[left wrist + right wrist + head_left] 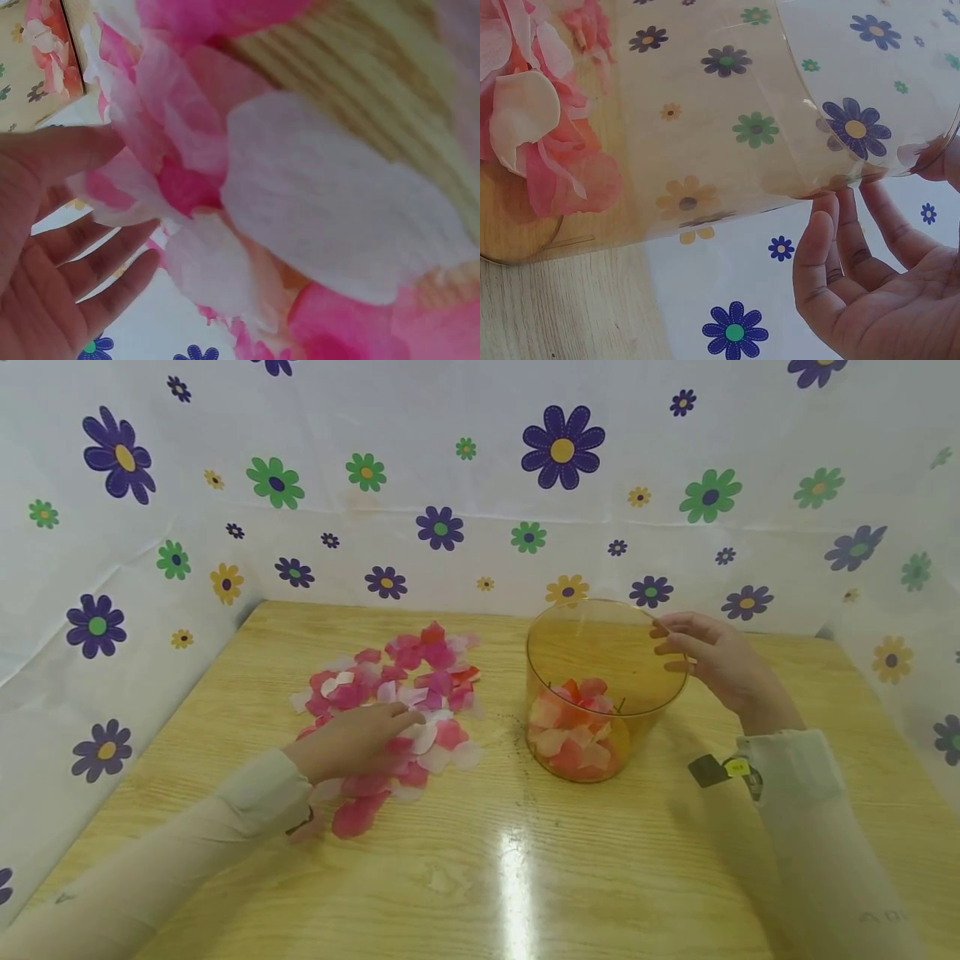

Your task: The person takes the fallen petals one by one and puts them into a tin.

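Note:
My left hand [356,742] lies over a pile of petals [348,696] in pink, white and red on the table's left side. In the left wrist view, its thumb and extended fingers [112,289] stand apart, with a pink-and-white petal [105,191] between them. My right hand [712,664] holds the rim of a transparent amber bucket [645,727], thumb at the inside and fingertips against the outer wall. The bucket stands right of the pile, slightly tilted. At its bottom lie pink and peach petals [577,747], also seen through the wall in the right wrist view.
A wooden table [420,893] carries everything. White cloth [480,410] printed with purple, green and yellow flowers rises behind it and at both sides. Tiny dark specks [528,793] lie on the wood near the bucket. A small dark strap piece [708,770] hangs at the right wrist.

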`<state>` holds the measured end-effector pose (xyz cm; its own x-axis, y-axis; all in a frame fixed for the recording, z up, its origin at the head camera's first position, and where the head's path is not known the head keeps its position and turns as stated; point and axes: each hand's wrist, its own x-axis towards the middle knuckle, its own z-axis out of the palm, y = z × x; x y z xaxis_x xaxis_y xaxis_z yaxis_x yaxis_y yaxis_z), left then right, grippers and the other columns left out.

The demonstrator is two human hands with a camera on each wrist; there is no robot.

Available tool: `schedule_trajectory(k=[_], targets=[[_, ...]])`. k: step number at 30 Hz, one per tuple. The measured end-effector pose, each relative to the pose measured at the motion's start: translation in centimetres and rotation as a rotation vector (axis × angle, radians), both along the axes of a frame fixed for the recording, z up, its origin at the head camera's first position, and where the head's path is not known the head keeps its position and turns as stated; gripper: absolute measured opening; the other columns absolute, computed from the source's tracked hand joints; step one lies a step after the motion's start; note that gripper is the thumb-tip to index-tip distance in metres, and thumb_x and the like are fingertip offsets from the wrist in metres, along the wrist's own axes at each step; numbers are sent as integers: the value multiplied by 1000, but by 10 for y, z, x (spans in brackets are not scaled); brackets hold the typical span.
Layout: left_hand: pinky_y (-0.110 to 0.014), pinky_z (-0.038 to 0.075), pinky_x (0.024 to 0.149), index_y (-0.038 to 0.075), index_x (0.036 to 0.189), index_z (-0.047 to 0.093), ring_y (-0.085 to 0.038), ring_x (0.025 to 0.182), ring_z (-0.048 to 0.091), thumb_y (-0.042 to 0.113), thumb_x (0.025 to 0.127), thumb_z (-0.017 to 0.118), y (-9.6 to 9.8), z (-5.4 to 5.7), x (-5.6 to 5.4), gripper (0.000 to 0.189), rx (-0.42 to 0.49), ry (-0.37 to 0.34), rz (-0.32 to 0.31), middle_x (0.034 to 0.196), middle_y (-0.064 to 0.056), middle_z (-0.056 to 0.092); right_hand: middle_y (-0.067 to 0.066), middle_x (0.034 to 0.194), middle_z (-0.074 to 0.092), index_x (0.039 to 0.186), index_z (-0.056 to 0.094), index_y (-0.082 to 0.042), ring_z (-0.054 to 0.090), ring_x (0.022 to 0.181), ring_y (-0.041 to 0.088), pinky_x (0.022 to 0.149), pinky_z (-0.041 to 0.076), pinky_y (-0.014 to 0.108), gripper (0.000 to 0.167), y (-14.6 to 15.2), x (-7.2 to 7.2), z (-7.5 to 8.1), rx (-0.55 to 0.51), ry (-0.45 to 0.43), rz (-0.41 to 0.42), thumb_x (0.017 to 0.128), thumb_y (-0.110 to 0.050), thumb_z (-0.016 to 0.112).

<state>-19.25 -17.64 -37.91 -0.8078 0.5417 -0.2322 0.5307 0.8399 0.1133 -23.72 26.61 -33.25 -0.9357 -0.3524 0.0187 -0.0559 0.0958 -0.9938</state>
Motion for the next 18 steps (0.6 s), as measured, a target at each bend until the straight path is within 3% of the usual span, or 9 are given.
schedule_trajectory(k=[6, 11, 14, 18], targets=[[-43, 50, 95, 16, 121, 57, -27, 116, 57, 14, 85, 68, -4, -4, -1, 38, 87, 12, 26, 123, -7, 61, -13, 110, 59, 110, 60, -21, 54, 97, 6, 80, 49, 18, 17, -1, 1, 0, 2, 10, 4, 98, -18, 48], [-42, 50, 95, 17, 111, 62, -22, 108, 60, 18, 89, 64, -9, -8, -7, 23, 230, -31, 79, 112, -1, 66, -12, 110, 59, 110, 59, -21, 54, 97, 6, 80, 49, 18, 17, -1, 1, 0, -5, 15, 13, 98, -18, 48], [-41, 50, 95, 16, 108, 64, -21, 105, 62, 19, 89, 64, -10, -5, -12, 19, 283, -65, 121, 106, 1, 68, -12, 110, 59, 110, 59, -20, 54, 98, 6, 80, 49, 18, 17, -1, 1, 0, -5, 15, 15, 98, -17, 48], [-39, 53, 91, 15, 102, 67, -17, 96, 64, 17, 86, 67, -8, 1, -18, 16, 296, -34, 118, 97, 2, 70, -12, 110, 58, 110, 59, -21, 54, 98, 6, 80, 49, 18, 16, -1, 0, 0, 5, 12, 9, 98, -18, 48]])
